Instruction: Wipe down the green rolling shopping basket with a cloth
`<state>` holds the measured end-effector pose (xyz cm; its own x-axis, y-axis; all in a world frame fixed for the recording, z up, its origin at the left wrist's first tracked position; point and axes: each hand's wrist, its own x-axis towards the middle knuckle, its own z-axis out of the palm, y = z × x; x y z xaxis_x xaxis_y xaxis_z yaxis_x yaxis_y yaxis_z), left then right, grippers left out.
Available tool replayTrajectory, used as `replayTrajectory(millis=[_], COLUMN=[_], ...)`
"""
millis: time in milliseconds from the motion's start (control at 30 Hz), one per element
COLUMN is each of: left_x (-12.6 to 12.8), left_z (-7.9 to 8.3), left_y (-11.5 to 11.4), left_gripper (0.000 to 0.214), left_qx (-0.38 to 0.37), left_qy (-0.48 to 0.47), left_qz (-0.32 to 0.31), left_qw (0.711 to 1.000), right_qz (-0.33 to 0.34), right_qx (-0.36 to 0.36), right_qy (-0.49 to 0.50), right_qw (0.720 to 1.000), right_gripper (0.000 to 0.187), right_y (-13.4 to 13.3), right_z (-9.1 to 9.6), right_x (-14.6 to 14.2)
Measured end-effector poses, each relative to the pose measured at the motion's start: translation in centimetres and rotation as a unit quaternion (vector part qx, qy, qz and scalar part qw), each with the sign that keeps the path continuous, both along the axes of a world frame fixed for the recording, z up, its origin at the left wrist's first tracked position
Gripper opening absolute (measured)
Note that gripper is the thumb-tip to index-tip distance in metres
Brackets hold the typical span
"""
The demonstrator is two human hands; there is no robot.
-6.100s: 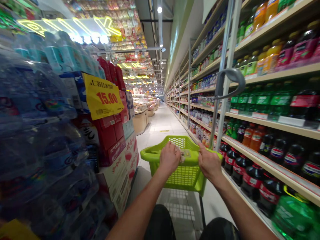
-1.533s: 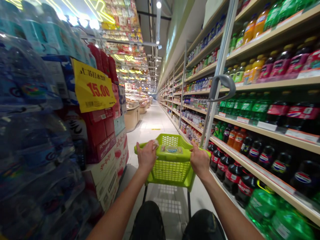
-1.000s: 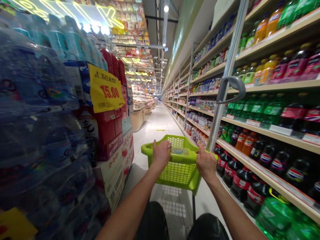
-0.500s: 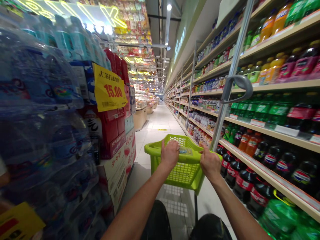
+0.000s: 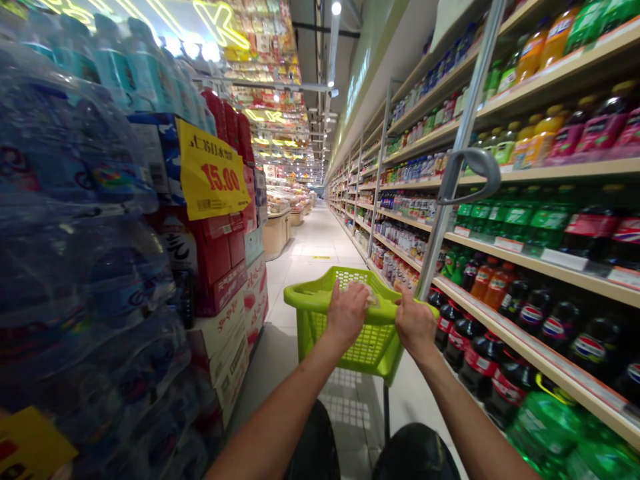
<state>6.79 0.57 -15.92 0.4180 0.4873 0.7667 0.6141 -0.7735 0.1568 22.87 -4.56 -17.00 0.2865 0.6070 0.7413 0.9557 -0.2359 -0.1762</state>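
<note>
A lime-green plastic shopping cart (image 5: 305, 298) with a perforated basket stands in front of me in the aisle. My left hand (image 5: 349, 312) lies over the middle of its handle, fingers on the far side and covering most of a label there. At the handle's right part, my right hand (image 5: 415, 323) is closed round the bar, thumb on top. Part of the basket's inside is hidden behind my hands and the handle. No goods can be made out in the basket.
Shelves of soda bottles (image 5: 555, 327) line the right, with a grey loop handle (image 5: 473, 177) jutting from a metal post. Wrapped water bottles (image 5: 120, 287), stacked cartons (image 5: 227, 333) and a yellow price sign (image 5: 213, 172) crowd the left. A tiled aisle (image 5: 320, 233) runs ahead.
My left hand has slid right along the handle, now covering more of the label. My right hand keeps its hold. Nearby shelves and cartons have shifted slightly left in view.
</note>
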Motion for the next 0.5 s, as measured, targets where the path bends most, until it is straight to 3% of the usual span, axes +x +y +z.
replayTrajectory(millis=[200,267,400,500], left_x=[-5.3,-4.6,-2.0,-2.6], left_z=[-0.3,-0.5,-1.1,-1.1], left_y=[2.6,2.3,0.8,1.2], left_gripper=[0.024,0.025,0.027,0.026], left_qx=[-0.047,-0.036,0.036,0.026], left_qy=[-0.096,-0.095,-0.037,-0.049], left_qz=[0.150,0.134,0.035,0.062], left_qw=[0.983,0.986,0.998,0.997], right_qz=[0.004,0.008,0.016,0.012], right_qx=[0.002,0.010,0.007,0.004], right_qy=[0.000,0.006,0.009,0.008], right_qw=[1.000,1.000,1.000,1.000], right_gripper=[0.047,0.049,0.045,0.043], right_y=[0.1,0.1,0.1,-0.1], right_z=[-0.1,-0.2,-0.1,-0.1], right_x=[0.0,-0.1,0.1,0.2])
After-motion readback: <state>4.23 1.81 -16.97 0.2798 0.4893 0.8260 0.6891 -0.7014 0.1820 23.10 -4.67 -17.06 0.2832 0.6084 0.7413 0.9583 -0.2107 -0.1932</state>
